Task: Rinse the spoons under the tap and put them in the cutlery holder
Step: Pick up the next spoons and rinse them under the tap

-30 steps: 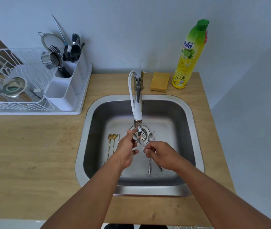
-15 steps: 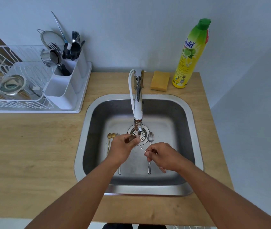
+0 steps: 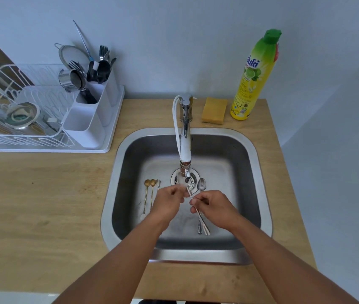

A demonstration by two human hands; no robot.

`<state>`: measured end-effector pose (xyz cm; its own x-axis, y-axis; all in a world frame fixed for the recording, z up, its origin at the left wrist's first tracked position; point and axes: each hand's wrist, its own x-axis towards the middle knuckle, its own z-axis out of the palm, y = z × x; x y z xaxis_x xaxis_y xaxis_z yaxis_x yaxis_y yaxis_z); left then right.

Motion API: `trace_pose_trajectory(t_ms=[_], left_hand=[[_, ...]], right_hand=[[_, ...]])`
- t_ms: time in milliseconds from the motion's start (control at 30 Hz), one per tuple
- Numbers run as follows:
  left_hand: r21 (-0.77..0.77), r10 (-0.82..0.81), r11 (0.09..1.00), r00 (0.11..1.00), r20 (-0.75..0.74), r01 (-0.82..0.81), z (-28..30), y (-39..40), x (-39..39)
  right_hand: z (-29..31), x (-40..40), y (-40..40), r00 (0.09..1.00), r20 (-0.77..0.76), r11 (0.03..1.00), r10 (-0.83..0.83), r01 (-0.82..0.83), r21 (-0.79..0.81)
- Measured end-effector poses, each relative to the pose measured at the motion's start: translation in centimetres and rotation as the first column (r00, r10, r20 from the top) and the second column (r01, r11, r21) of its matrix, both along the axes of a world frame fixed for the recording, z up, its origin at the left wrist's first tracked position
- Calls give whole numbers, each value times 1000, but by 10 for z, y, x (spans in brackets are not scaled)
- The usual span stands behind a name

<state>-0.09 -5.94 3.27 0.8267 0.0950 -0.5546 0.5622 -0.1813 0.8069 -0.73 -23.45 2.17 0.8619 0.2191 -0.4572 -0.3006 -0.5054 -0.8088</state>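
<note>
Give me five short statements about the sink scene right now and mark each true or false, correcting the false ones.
1. The right hand pinches the handle of a silver spoon over the sink. True.
2. Two gold spoons lie on the counter beside the sink. False: they lie inside the sink, on the left of its floor.
3. The sponge sits on the counter between the tap and the dish soap bottle. True.
4. The cutlery holder stands to the right of the sink. False: it stands to the left, on the drying rack's tray.
5. The left hand rests on the counter. False: it is over the sink, at the held spoon's bowl end.
</note>
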Motion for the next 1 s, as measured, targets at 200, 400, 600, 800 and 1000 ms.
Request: trace_pose_trajectory(t_ms=[200, 400, 600, 800, 1000], left_hand=[[97, -145, 985, 988, 46, 141, 0, 6, 4], [349, -467, 833, 884, 27, 429, 9, 11, 17], [267, -453, 857, 891, -14, 440, 9, 10, 13], [236, -452, 855, 887, -93, 461, -7, 24, -10], [266, -527, 808, 847, -75, 526, -2, 19, -4]], right_hand=[[-3, 2, 9, 996, -65, 996, -54, 58, 61], [4, 15, 9, 957, -125, 938, -262, 283, 201], [3, 13, 25, 818, -359, 809, -450, 543, 223], [4, 20, 19, 783, -312, 774, -538, 606, 186], [2, 20, 30, 827, -299, 821, -476, 540, 185]])
